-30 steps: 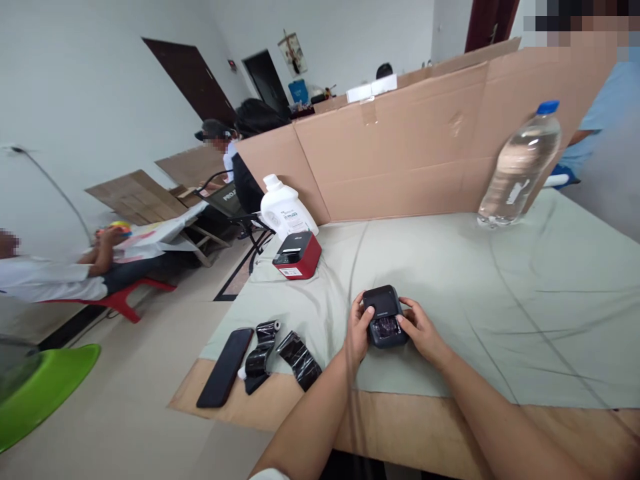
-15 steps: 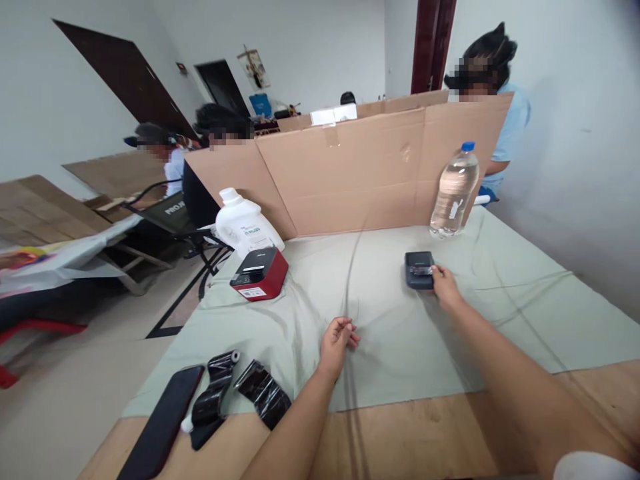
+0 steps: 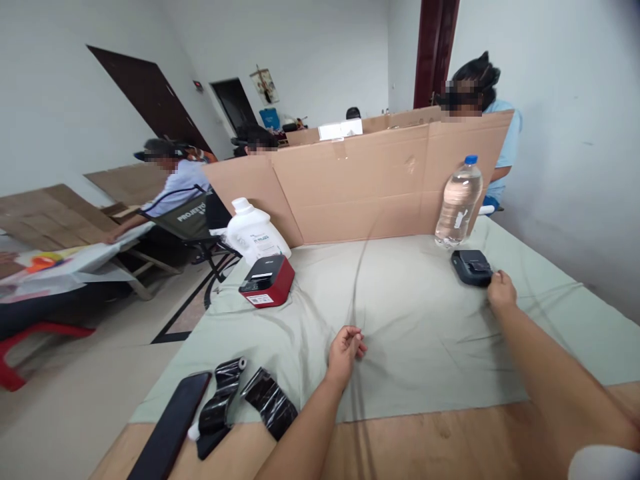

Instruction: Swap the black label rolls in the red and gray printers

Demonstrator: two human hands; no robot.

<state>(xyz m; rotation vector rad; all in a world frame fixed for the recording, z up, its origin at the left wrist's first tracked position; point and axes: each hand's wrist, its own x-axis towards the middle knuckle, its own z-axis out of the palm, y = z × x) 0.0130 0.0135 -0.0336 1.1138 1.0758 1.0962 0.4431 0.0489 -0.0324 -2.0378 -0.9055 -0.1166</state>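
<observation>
My right hand [image 3: 503, 291] pinches the near right edge of a small dark box-shaped device [image 3: 470, 268], which looks like a portable printer. The device sits at or just above the green cloth [image 3: 400, 313], in front of the clear water bottle [image 3: 459, 203]; whether it touches the cloth I cannot tell. My left hand [image 3: 346, 357] rests near the middle of the cloth, its fingers curled together. Anything inside them is hidden or too small to name. At the left stands a red and black box-shaped device [image 3: 268, 281] with a white label.
A white jug [image 3: 256, 230] leans by the cardboard screen [image 3: 360, 187]. Shiny black film from a roll [image 3: 220, 400], another black film piece [image 3: 270, 403] and a long dark case [image 3: 173, 427] lie at the front left. A person [image 3: 505, 143] sits behind the screen's right end.
My right hand has moved to the right with the dark device, which is now turned and closer to the water bottle. My left hand has kept its place. The camera view has shifted slightly.
</observation>
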